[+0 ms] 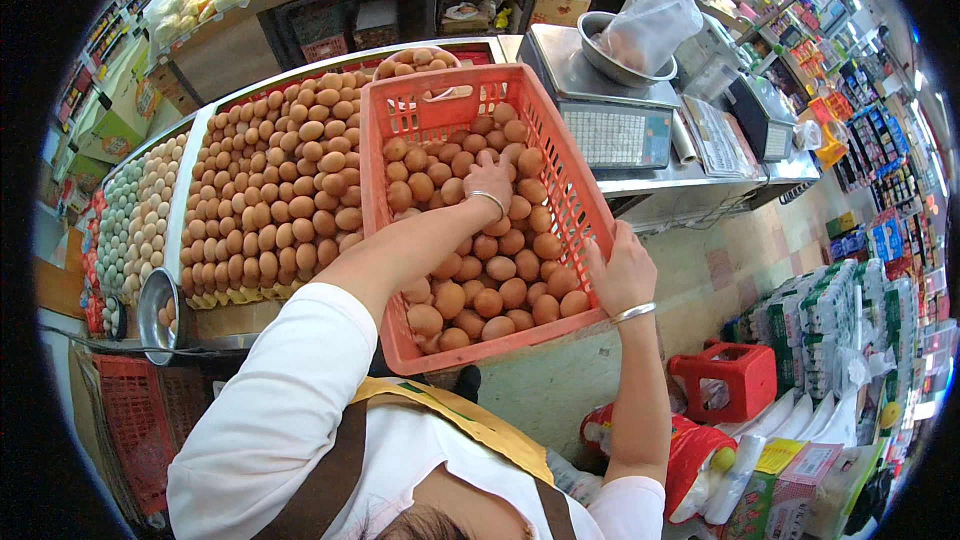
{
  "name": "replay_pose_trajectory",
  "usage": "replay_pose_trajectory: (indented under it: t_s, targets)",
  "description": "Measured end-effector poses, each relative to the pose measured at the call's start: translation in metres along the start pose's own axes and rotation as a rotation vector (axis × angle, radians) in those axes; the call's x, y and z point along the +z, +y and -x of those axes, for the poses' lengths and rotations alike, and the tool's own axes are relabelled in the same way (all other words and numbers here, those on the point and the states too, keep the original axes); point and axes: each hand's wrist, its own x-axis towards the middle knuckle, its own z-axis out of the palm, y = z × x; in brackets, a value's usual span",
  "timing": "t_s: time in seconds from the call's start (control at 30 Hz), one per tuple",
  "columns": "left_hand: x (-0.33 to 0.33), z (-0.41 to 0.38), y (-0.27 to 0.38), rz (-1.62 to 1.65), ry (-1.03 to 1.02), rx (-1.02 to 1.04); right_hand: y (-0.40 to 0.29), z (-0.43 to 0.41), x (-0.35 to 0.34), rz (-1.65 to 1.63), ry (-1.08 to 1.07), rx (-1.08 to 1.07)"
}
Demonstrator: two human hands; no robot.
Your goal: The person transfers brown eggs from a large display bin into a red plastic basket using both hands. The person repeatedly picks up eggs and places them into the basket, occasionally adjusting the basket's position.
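A red plastic crate with slotted walls holds many brown eggs and is tilted towards me. My left hand, with a bangle on the wrist, reaches down inside it. Its fingers are spread and touch the eggs; the palm hides whether an egg is gripped. At the right side, my right hand is closed around the crate's rim. Left of the crate, rows of brown eggs are stacked on trays on the display counter. A round bowl of eggs is partly hidden behind the crate's far edge.
A scale carries a metal bowl with a plastic bag. At the left are pale and greenish eggs and a tilted metal bowl. A red stool and bottle packs stand on the floor at right.
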Motion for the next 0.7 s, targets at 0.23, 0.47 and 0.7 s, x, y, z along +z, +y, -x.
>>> replay_pose_trajectory:
  t_s: [0.23, 0.47, 0.7]
  targets:
    - [-0.004, -0.012, -0.006, 0.064, -0.089, 0.072, 0.002, 0.002, 0.002, 0.012, 0.023, -0.006]
    - [-0.026, -0.032, -0.035, 0.335, -0.151, 0.122, 0.001, 0.002, 0.002, -0.01, 0.037, -0.031]
    - [-0.111, -0.006, -0.055, 1.496, -0.539, 0.107, 0.003, 0.001, -0.001, -0.003, 0.074, -0.012]
